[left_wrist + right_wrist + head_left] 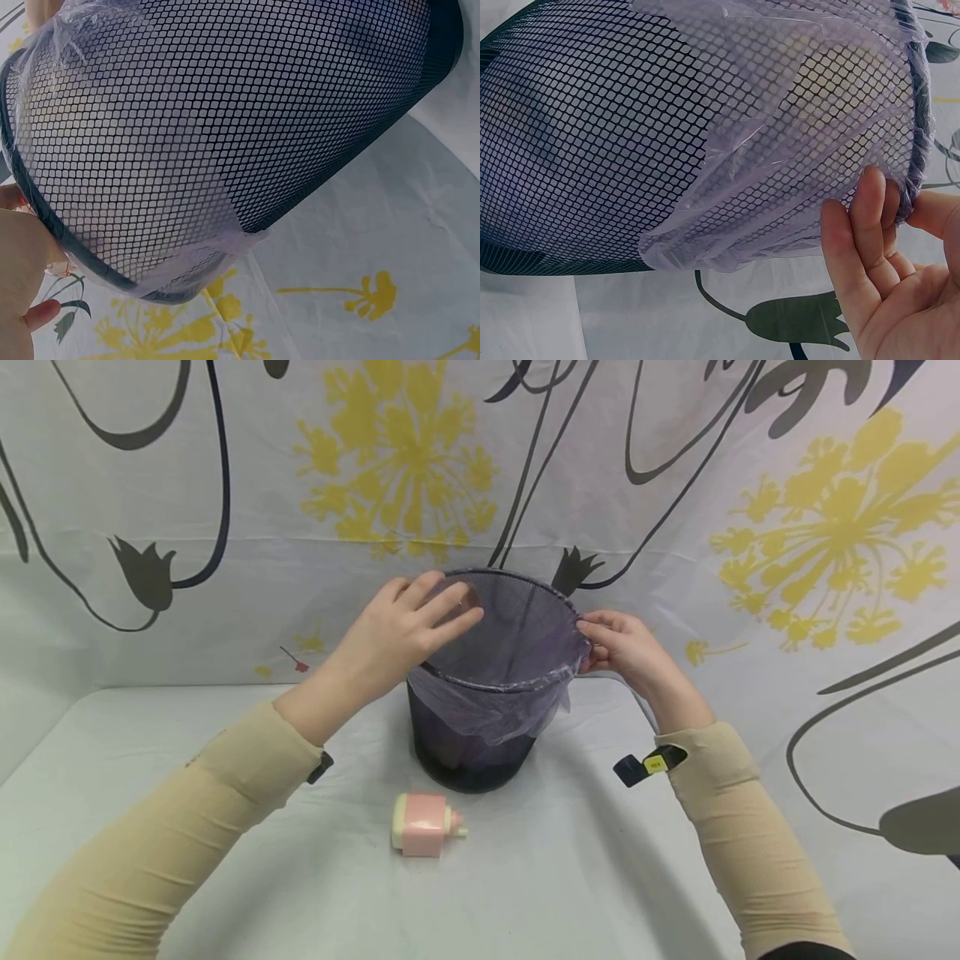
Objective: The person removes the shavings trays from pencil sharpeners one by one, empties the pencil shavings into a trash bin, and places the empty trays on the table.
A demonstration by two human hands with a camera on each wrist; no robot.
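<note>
A dark mesh wastebasket (474,760) stands upright on the white surface. A thin translucent purple bin liner (487,710) lines it and is folded outward over the rim. At the right side of the rim, my right hand (626,647) pinches the liner's edge, thumb at the rim and fingers against the outside (885,262). My left hand (390,631) is at the left side of the rim, its fingers extended over the opening. Beside the rim in the left wrist view, the left hand (19,277) shows only in part; its contact with the liner is unclear.
In front of the wastebasket lies a small pink and cream bottle-like item (423,825), its narrow tip pointing right. A white cloth printed with yellow and grey flowers (405,452) hangs close behind the wastebasket.
</note>
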